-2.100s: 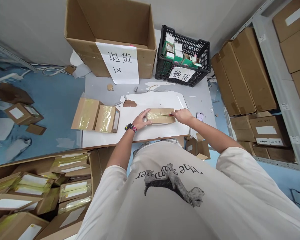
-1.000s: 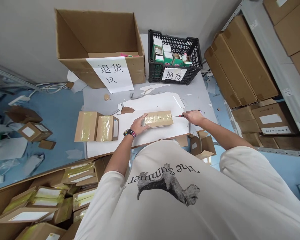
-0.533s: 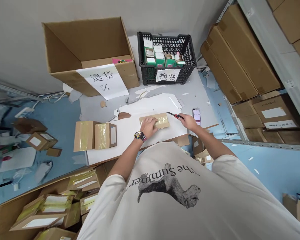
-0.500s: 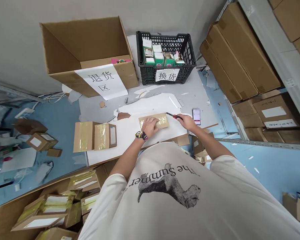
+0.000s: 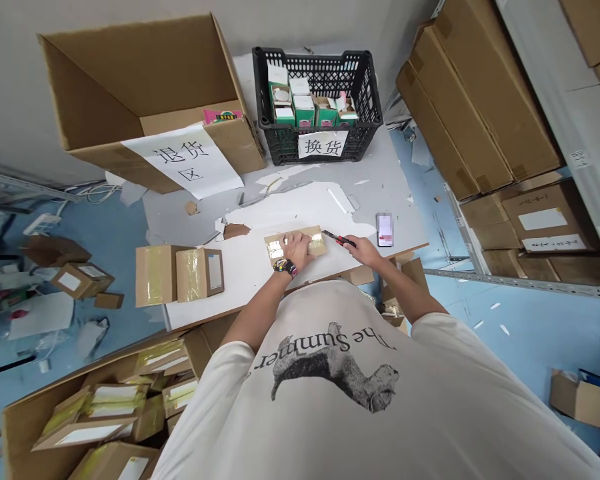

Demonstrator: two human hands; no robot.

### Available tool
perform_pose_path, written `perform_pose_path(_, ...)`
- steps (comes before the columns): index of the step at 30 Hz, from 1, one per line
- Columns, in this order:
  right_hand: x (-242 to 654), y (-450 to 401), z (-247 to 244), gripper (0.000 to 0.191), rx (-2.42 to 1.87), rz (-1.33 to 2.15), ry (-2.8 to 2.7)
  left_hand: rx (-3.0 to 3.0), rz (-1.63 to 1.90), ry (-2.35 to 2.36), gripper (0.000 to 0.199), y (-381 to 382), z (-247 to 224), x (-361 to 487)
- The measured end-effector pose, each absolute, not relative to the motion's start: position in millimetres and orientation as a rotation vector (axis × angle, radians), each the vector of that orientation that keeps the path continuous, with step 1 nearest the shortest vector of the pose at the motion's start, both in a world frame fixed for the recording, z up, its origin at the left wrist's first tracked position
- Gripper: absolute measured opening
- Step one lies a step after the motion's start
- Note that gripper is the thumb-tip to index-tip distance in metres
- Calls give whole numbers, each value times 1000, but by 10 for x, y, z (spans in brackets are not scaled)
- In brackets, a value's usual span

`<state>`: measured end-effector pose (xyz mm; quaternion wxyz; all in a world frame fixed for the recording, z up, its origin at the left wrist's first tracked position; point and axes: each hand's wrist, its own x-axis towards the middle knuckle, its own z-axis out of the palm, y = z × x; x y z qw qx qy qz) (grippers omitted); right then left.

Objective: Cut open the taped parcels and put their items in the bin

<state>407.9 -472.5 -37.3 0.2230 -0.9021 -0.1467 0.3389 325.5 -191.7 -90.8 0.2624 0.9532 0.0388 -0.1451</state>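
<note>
My left hand (image 5: pixel 297 251), with a watch on its wrist, lies with fingers spread on top of a small taped cardboard box (image 5: pixel 319 241) on the white sheet. My right hand (image 5: pixel 363 251) is closed around a red and black utility knife (image 5: pixel 341 239). The knife's tip points left, close to the box's right end. Two taped boxes stand side by side on the left part of the table, a larger one (image 5: pixel 156 275) and a smaller one (image 5: pixel 192 275).
A big open carton (image 5: pixel 95 157) and a black crate (image 5: pixel 277 143) of small green-white boxes stand at the back. A phone (image 5: pixel 385 230) lies to the right. Parcels fill a carton (image 5: pixel 17 427) at the lower left. Shelves (image 5: pixel 535 283) hold cartons on the right.
The view has shifted slightly. My left hand has moved toward the middle of the box, its fingers spread wider. The knife has stayed near the box's right end, now tilted more downward.
</note>
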Motion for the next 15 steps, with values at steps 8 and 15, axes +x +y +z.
perform_pose_path(8,4253,-4867,-433,40,-2425,1059,-460,2554,-381,173,54,-1999,-821,3164)
perform_pose_path(15,4385,-4778,-557,39,-2502,1005,-612,2568,-370,186,54,-1977,-846,3175)
